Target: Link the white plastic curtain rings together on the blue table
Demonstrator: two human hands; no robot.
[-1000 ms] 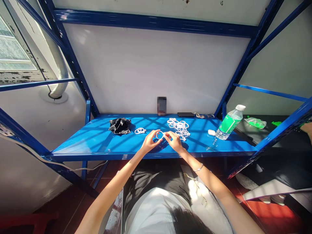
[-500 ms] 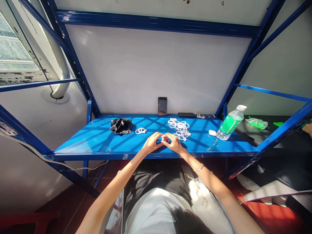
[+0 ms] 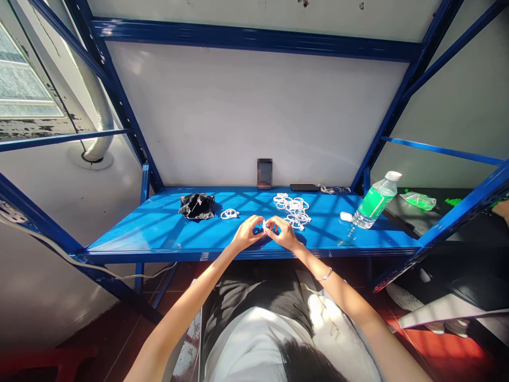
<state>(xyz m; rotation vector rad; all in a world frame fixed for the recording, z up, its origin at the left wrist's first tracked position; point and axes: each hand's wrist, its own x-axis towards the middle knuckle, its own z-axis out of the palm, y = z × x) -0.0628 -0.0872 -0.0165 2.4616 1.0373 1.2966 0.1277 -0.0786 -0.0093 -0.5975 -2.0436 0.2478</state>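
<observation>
Close to the front edge of the blue shelf (image 3: 131, 239), my left hand (image 3: 248, 233) and my right hand (image 3: 281, 232) meet with bent fingers. Between their fingertips is a small white piece (image 3: 264, 226), partly hidden, which looks like part of a coiled white cable. Just behind my right hand lies a pile of coiled white cables (image 3: 293, 208). A single white cable coil (image 3: 229, 214) rests apart from it, to the left of my left hand.
A crumpled black plastic bag (image 3: 197, 206) sits on the left. At the back are an upright phone (image 3: 264, 174), a flat black device (image 3: 304, 187) and a bundled cord (image 3: 332, 189). A water bottle (image 3: 376, 201) and a white case (image 3: 346, 216) stand right. Blue posts (image 3: 382, 127) frame the shelf.
The small white piece has turned upright between my fingertips, and my fingers have shifted slightly. The other things on the shelf have stayed where they were.
</observation>
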